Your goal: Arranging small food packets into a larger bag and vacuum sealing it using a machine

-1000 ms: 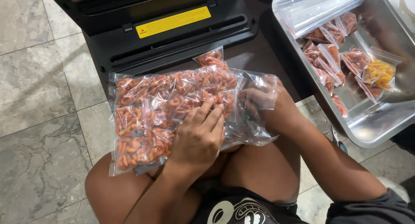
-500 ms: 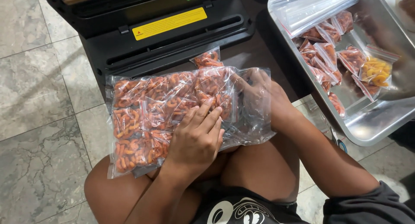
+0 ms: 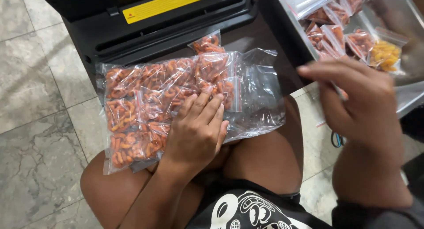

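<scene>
Clear plastic bag (image 3: pixel 176 105) of small orange snack packets: on lap, before black machine (image 3: pixel 145 25) bearing yellow rectangular label (image 3: pixel 165 5). Left hand (image 3: pixel 196 131) flat upon it, fingers spread. Right hand (image 3: pixel 357 101) lifted, loosely curled, empty. Steel tray (image 3: pixel 408 96): glossy packets, one yellow (image 3: pixel 385 54).

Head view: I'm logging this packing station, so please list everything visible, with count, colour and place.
Large clear bag: one, holding many small packets of orange snacks, lying on the lap.
Loose small packet: one, orange contents, at the bag's top edge.
Sealing machine: one, black with a yellow label, on the floor ahead.
Metal tray: one, silver, upper right.
Tray packets: several, orange-red contents, inside the tray.
Yellow packet: one, in the tray.
Scissors: one pair, blue handles, mostly hidden, on the floor.
Tiled floor: grey marble pattern.
Left hand: flat on the large bag.
Right hand: raised, empty, blurred, near the tray.
</scene>
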